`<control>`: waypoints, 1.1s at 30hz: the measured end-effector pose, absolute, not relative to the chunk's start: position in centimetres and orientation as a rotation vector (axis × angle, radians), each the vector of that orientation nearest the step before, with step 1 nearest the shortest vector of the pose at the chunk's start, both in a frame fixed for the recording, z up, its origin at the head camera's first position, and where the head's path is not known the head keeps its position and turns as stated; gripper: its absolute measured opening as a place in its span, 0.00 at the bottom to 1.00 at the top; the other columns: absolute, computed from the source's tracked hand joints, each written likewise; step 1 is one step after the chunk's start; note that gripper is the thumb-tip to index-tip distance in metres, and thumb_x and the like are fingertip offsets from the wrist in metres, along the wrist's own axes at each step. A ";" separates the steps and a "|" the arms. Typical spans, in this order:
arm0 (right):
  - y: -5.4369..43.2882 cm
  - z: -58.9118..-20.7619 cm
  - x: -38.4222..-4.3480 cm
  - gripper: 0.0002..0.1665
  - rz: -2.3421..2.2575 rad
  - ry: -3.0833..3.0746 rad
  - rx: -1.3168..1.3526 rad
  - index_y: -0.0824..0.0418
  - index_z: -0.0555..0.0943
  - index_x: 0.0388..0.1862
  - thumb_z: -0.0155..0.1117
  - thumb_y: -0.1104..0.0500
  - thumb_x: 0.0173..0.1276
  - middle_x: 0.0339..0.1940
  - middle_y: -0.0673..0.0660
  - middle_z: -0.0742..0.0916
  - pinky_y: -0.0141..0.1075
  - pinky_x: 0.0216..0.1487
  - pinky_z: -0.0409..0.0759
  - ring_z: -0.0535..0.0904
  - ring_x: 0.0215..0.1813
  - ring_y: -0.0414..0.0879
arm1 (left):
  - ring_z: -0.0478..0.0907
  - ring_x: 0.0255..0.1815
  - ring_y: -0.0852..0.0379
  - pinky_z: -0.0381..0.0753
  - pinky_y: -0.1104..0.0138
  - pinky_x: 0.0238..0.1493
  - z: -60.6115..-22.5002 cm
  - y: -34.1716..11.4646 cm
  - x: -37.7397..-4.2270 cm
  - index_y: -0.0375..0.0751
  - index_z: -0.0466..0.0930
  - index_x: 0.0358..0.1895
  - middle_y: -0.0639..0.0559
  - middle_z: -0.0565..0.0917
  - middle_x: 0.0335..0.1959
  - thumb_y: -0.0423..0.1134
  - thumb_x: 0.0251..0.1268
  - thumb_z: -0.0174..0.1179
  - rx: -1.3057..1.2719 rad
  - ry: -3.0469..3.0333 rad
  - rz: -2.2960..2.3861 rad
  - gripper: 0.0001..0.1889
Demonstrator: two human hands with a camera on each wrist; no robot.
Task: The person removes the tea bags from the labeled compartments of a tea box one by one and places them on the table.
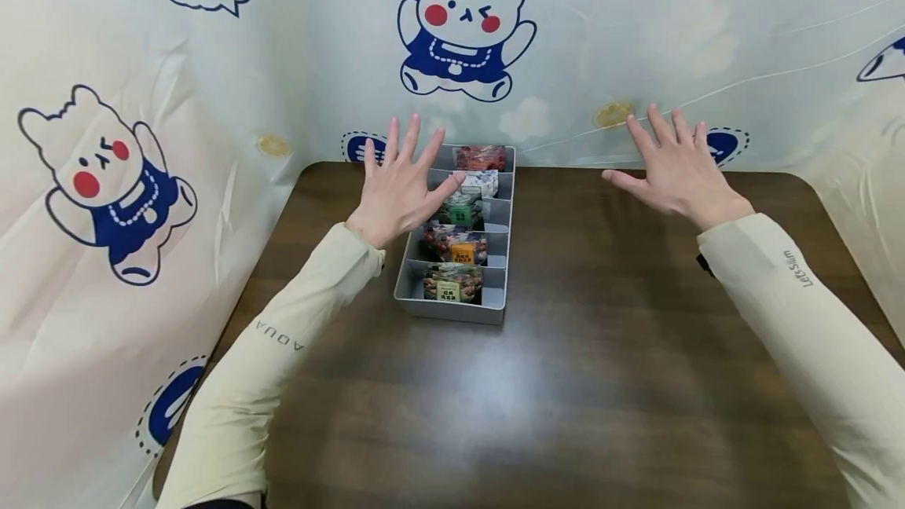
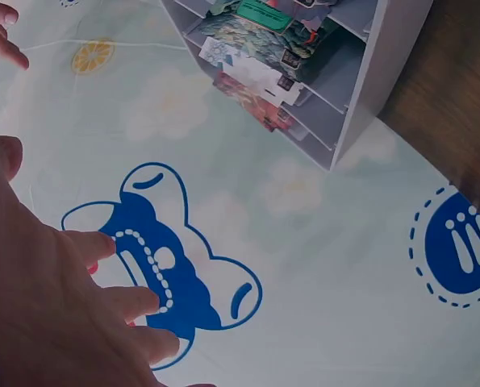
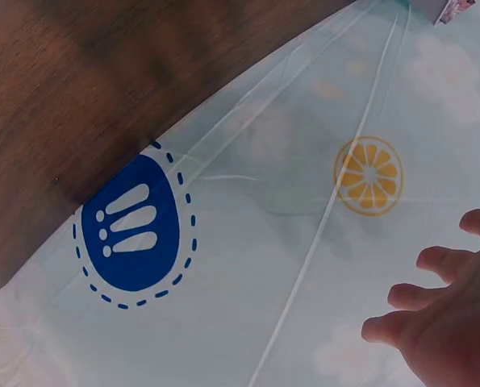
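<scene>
My left hand point(image 1: 399, 191) is held with fingers spread above the left side of a grey divided tray point(image 1: 448, 310), holding nothing. In the left wrist view the left hand point(image 2: 54, 298) shows spread fingers too. The tray's compartments, one behind another, hold small snack packets: a brown one point(image 1: 452, 283) at the front, an orange-labelled one point(image 1: 458, 246), a green one point(image 1: 461, 212), a white one point(image 1: 481, 182) and a red one point(image 1: 481, 158) at the back. My right hand point(image 1: 682, 171) hovers over the far right of the table, fingers spread, with nothing in it.
The tray stands on a dark brown wooden table point(image 1: 566, 368), near its far edge. Behind and beside the table hangs a pale curtain point(image 1: 580, 45) printed with cartoon bears and orange slices.
</scene>
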State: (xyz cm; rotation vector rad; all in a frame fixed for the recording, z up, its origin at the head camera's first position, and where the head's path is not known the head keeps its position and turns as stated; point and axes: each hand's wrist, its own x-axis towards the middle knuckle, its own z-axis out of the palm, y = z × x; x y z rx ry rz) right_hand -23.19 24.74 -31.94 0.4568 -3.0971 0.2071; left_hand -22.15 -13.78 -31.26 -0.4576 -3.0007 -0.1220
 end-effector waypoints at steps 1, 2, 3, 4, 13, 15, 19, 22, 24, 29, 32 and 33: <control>24.8 -31.8 -23.2 0.54 0.211 -3.097 0.454 0.54 0.38 0.80 0.37 0.25 0.68 0.79 0.67 0.40 0.71 0.69 0.32 0.32 0.77 0.72 | 0.28 0.80 0.41 0.32 0.35 0.72 -31.2 -13.7 -22.2 0.62 0.41 0.78 0.49 0.35 0.80 0.74 0.65 0.33 -0.463 -2.994 -0.116 0.42; 24.9 -31.7 -23.2 0.54 0.216 -3.097 0.451 0.55 0.37 0.80 0.38 0.25 0.69 0.79 0.67 0.40 0.71 0.69 0.32 0.32 0.77 0.73 | 0.28 0.80 0.41 0.32 0.35 0.72 -31.1 -13.7 -22.3 0.62 0.41 0.78 0.49 0.35 0.80 0.74 0.65 0.33 -0.470 -2.985 -0.102 0.42; 25.0 -31.6 -23.2 0.54 0.218 -3.097 0.447 0.55 0.37 0.80 0.38 0.26 0.69 0.79 0.67 0.40 0.71 0.69 0.33 0.32 0.77 0.73 | 0.29 0.80 0.42 0.32 0.36 0.72 -31.0 -13.6 -22.3 0.62 0.41 0.78 0.49 0.35 0.80 0.74 0.65 0.33 -0.476 -2.977 -0.090 0.42; 25.1 -31.6 -23.2 0.54 0.223 -3.097 0.444 0.55 0.37 0.80 0.38 0.26 0.69 0.80 0.67 0.40 0.70 0.69 0.33 0.32 0.76 0.73 | 0.29 0.80 0.42 0.32 0.37 0.73 -30.9 -13.5 -22.3 0.62 0.41 0.78 0.49 0.36 0.80 0.75 0.64 0.33 -0.482 -2.969 -0.076 0.42; 25.1 -31.3 -23.1 0.54 0.258 -3.083 0.452 0.56 0.38 0.80 0.39 0.26 0.69 0.80 0.67 0.40 0.70 0.70 0.34 0.33 0.77 0.72 | 0.28 0.80 0.43 0.31 0.39 0.74 -30.5 -13.2 -22.4 0.62 0.40 0.78 0.50 0.34 0.80 0.75 0.64 0.31 -0.501 -2.955 -0.014 0.42; 25.0 -31.4 -23.1 0.54 0.267 -3.082 0.457 0.56 0.39 0.80 0.39 0.27 0.69 0.80 0.67 0.41 0.70 0.70 0.36 0.33 0.77 0.71 | 0.28 0.80 0.44 0.31 0.40 0.74 -30.5 -13.4 -22.3 0.62 0.40 0.78 0.51 0.34 0.80 0.75 0.65 0.30 -0.514 -2.948 -0.024 0.42; 24.8 -31.5 -23.2 0.53 0.279 -3.078 0.471 0.56 0.39 0.80 0.39 0.27 0.70 0.80 0.67 0.42 0.70 0.70 0.39 0.35 0.78 0.70 | 0.29 0.80 0.45 0.32 0.41 0.75 -30.4 -13.8 -22.2 0.61 0.41 0.78 0.51 0.35 0.80 0.74 0.66 0.31 -0.547 -2.916 -0.049 0.41; 24.6 -31.5 -23.2 0.53 0.284 -3.071 0.484 0.57 0.39 0.80 0.39 0.28 0.70 0.80 0.67 0.44 0.68 0.71 0.41 0.38 0.78 0.70 | 0.28 0.80 0.45 0.33 0.42 0.75 -30.3 -14.0 -22.3 0.60 0.42 0.78 0.51 0.35 0.80 0.73 0.66 0.31 -0.558 -2.899 -0.065 0.41; 24.5 -31.5 -23.2 0.52 0.291 -3.061 0.498 0.57 0.40 0.80 0.40 0.28 0.70 0.80 0.67 0.45 0.67 0.71 0.43 0.40 0.78 0.70 | 0.28 0.80 0.46 0.34 0.42 0.75 -30.4 -14.2 -22.2 0.59 0.42 0.78 0.52 0.34 0.80 0.73 0.67 0.31 -0.560 -2.902 -0.091 0.41; 23.8 -31.8 -23.1 0.49 0.350 -3.019 0.517 0.59 0.44 0.80 0.42 0.32 0.72 0.79 0.68 0.50 0.64 0.72 0.47 0.45 0.77 0.68 | 0.28 0.80 0.48 0.38 0.42 0.76 -31.1 -15.2 -21.9 0.59 0.43 0.78 0.53 0.33 0.80 0.72 0.67 0.32 -0.558 -2.904 -0.206 0.40; 23.1 -32.2 -22.9 0.45 0.408 -2.973 0.518 0.61 0.50 0.79 0.44 0.36 0.74 0.78 0.68 0.56 0.62 0.72 0.50 0.49 0.76 0.68 | 0.30 0.81 0.48 0.42 0.42 0.75 -32.0 -15.9 -21.3 0.57 0.43 0.79 0.52 0.35 0.80 0.71 0.68 0.33 -0.576 -2.900 -0.284 0.40; 22.9 -32.5 -22.8 0.44 0.433 -2.951 0.519 0.62 0.52 0.78 0.45 0.37 0.74 0.77 0.68 0.58 0.62 0.72 0.51 0.51 0.75 0.67 | 0.31 0.81 0.48 0.43 0.43 0.76 -32.4 -16.1 -21.1 0.56 0.43 0.79 0.51 0.35 0.80 0.71 0.68 0.33 -0.585 -2.899 -0.303 0.41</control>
